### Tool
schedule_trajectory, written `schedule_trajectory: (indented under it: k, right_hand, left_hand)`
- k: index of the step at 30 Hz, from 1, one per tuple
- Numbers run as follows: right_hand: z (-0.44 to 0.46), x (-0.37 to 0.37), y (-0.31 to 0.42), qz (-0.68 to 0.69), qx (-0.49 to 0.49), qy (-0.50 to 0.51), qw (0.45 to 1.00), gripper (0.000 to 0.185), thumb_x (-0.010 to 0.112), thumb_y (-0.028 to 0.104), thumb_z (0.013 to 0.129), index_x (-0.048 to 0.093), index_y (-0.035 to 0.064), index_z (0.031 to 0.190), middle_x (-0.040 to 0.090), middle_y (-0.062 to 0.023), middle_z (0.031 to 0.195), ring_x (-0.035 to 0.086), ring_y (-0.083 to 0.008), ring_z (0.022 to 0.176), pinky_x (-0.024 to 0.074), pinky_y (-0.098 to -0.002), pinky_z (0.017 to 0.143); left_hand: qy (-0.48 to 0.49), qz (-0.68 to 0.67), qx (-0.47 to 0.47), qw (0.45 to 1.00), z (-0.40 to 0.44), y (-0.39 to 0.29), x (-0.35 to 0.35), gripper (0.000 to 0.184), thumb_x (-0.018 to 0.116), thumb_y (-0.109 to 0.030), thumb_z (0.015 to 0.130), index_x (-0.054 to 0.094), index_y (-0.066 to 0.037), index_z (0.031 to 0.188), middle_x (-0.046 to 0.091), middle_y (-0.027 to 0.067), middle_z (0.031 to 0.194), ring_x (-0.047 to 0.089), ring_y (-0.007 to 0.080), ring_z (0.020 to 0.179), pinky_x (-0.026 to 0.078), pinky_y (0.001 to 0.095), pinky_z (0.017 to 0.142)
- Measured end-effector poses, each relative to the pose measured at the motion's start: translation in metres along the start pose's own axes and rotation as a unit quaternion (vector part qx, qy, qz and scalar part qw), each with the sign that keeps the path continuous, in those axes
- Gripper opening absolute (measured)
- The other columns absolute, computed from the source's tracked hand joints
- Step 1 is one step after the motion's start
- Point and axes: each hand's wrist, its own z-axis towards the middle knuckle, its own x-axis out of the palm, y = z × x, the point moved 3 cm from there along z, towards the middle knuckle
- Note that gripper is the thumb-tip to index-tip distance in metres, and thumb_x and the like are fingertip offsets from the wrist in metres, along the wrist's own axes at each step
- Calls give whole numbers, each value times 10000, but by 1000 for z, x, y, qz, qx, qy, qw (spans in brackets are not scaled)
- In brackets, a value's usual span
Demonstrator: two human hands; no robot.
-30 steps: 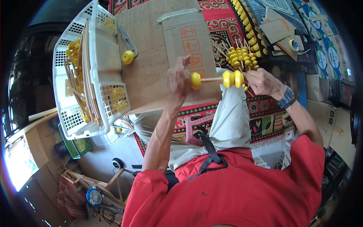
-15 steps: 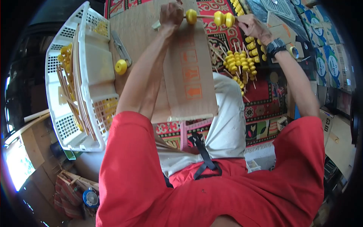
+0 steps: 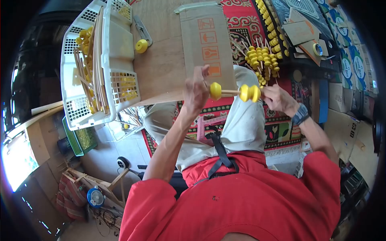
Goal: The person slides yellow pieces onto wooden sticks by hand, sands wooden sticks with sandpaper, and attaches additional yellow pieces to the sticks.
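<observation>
A thin wooden stick [image 3: 230,92] runs level between my two hands, above my lap. Fingers curled, my left hand [image 3: 196,91] grips its left end, right beside a yellow spool-shaped bead [image 3: 216,91] on the stick. My right hand [image 3: 280,99], with a watch on the wrist, is closed around the other end. Close to it, more yellow beads [image 3: 249,93] sit together on the stick. Bare stick shows between the two groups. Both stick ends are hidden in my fingers.
Left stands a white plastic basket [image 3: 120,40] with sticks and yellow beads. A cutter knife [image 3: 142,30] and a loose yellow bead [image 3: 141,46] lie on the wooden board [image 3: 161,56], beside cardboard [image 3: 192,44]. Beaded sticks [image 3: 261,58] lie on the red patterned carpet [image 3: 246,22].
Both hands have come down toward my body with the beaded stick, from over the far end of the board to above my lap. The view has shifted too.
</observation>
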Motion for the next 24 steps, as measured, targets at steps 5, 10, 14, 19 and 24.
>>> schedule_trajectory:
  k: [5, 10, 14, 19, 24]
  right_hand:
    - [27, -32, -7, -24, -22, -5, 999, 211, 564, -77, 725, 600, -14, 922, 563, -153, 659, 575, -333, 579, 434, -405, 514]
    - [96, -77, -81, -95, -22, -75, 992, 83, 572, -43, 769, 514, -43, 708, 559, -186, 653, 569, -341, 579, 432, -397, 520]
    - [150, -113, -147, -141, -68, -166, 974, 104, 584, 57, 822, 561, -45, 828, 595, -201, 734, 589, -369, 715, 467, -401, 640]
    - [154, -116, -149, -166, -64, -131, 975, 100, 579, 43, 819, 586, -43, 870, 607, -200, 766, 594, -374, 740, 463, -396, 634]
    - [110, -73, -93, -88, -32, -123, 988, 45, 580, -18, 784, 542, -41, 791, 576, -198, 710, 575, -379, 664, 447, -402, 583]
  left_hand:
    - [-29, -33, 76, 996, 43, 11, 11, 180, 459, -121, 940, 553, -4, 1041, 649, 193, 777, 645, 377, 674, 487, 454, 535]
    - [-97, 6, 176, 980, 177, 34, 45, 206, 464, -162, 945, 597, -7, 920, 636, 229, 756, 635, 398, 673, 482, 454, 535]
    - [-108, 64, 143, 982, 281, 55, 75, 174, 485, -126, 870, 621, -18, 881, 656, 183, 789, 645, 360, 694, 497, 423, 608]
    - [-116, 63, 187, 974, 275, 56, 72, 201, 451, -134, 837, 619, -23, 826, 652, 198, 757, 635, 409, 703, 502, 473, 601]
    - [-114, 51, 175, 977, 195, 41, 44, 177, 461, -127, 875, 611, -35, 867, 638, 196, 733, 639, 382, 682, 493, 460, 555]
